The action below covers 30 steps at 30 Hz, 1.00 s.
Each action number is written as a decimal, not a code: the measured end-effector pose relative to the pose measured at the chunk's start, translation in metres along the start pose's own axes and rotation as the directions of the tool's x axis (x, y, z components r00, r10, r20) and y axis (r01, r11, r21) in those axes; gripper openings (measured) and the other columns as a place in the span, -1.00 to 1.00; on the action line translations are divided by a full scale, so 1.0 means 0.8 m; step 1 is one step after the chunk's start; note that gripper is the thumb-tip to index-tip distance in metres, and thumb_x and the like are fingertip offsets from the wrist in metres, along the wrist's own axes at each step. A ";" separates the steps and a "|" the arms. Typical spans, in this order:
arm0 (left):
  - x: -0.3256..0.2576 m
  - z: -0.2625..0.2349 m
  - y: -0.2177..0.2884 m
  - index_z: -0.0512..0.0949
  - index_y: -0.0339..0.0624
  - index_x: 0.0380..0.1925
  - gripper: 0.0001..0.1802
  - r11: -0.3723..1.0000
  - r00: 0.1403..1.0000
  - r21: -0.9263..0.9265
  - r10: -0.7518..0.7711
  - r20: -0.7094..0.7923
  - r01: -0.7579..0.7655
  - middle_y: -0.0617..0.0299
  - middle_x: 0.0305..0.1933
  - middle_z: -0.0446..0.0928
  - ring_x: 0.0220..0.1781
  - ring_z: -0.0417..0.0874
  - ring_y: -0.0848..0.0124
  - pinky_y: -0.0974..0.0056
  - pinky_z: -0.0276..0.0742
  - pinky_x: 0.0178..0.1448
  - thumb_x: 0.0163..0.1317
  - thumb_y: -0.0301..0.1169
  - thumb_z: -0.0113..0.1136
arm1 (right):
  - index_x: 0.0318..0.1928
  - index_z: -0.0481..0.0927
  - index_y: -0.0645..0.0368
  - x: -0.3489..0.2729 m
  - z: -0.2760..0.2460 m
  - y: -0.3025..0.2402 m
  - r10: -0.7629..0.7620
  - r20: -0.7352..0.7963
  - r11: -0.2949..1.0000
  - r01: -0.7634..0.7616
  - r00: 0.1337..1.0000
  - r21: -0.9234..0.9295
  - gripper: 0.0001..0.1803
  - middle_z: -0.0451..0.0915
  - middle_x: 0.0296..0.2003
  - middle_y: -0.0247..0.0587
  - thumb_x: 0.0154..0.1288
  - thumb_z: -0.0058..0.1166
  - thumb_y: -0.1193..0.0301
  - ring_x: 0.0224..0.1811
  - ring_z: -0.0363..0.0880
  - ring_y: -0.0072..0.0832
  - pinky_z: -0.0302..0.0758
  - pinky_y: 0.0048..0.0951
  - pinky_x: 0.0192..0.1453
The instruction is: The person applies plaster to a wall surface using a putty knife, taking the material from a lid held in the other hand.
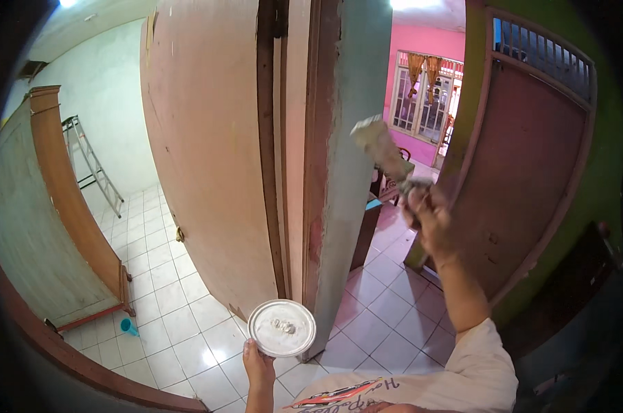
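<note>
My left hand is closed on the near left rim of a round, pale metal tin lid, held level low in front of me. A small lump of whitish paste sits in the lid's middle. Raised on the right, my right hand grips a putty knife by its handle. Its flat blade is coated with pale material, slightly blurred, and points up and left. It appears in front of the bluish-green wall end; whether it touches the wall cannot be made out.
A tall wooden door panel and its frame stand before me. To the left are a cabinet, a folding ladder and a teal cup on the tiled floor. A brown door is at right.
</note>
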<state>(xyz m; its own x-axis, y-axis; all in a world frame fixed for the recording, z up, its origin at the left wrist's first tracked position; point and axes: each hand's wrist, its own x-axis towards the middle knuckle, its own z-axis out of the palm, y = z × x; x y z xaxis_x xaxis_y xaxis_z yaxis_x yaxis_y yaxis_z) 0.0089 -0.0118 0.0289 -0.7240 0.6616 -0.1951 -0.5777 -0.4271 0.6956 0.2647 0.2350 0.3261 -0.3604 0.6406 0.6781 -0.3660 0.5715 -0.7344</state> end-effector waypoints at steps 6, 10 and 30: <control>-0.004 0.005 -0.009 0.36 -0.19 0.02 -0.72 0.996 0.996 -0.029 0.086 -0.039 -0.087 0.10 -0.03 0.57 -0.09 0.69 0.30 0.19 0.70 -0.15 0.53 -0.25 -0.21 | 0.03 0.60 0.16 0.136 -0.040 -0.071 -0.605 0.095 0.574 0.516 0.791 -0.636 -0.75 0.60 -0.25 -0.37 0.47 0.07 0.31 -0.27 0.53 -0.67 0.49 -0.58 -0.21; -0.003 0.001 -0.020 0.35 -0.19 0.04 -0.71 0.993 0.992 -0.024 0.115 -0.042 -0.116 0.08 0.00 0.56 -0.04 0.69 0.25 0.13 0.71 -0.11 0.53 -0.25 -0.23 | 0.06 0.59 0.15 0.196 -0.054 -0.109 -0.750 0.371 0.147 0.685 0.547 -0.714 -0.73 0.59 -0.24 -0.22 0.37 0.16 0.44 -0.28 0.59 -0.48 0.50 -0.51 -0.23; 0.009 -0.011 -0.047 0.30 -0.18 0.09 -0.69 0.991 0.984 -0.051 0.118 -0.131 -0.125 0.03 0.10 0.52 0.06 0.65 0.16 0.04 0.69 -0.04 0.52 -0.24 -0.22 | 0.05 0.65 0.09 0.283 -0.084 -0.172 -0.613 0.654 -0.175 0.732 0.442 -0.658 -0.67 0.58 -0.07 -0.20 0.26 0.26 0.49 -0.09 0.62 -0.37 0.56 -0.41 -0.02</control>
<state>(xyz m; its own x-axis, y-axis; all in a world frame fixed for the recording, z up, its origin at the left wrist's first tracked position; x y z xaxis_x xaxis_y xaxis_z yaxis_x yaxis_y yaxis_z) 0.0218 0.0038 -0.0044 -0.8302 0.5201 -0.2006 -0.5007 -0.5374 0.6786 0.2909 0.3361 0.5787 -0.4964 -0.4029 0.7689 0.3648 0.7069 0.6060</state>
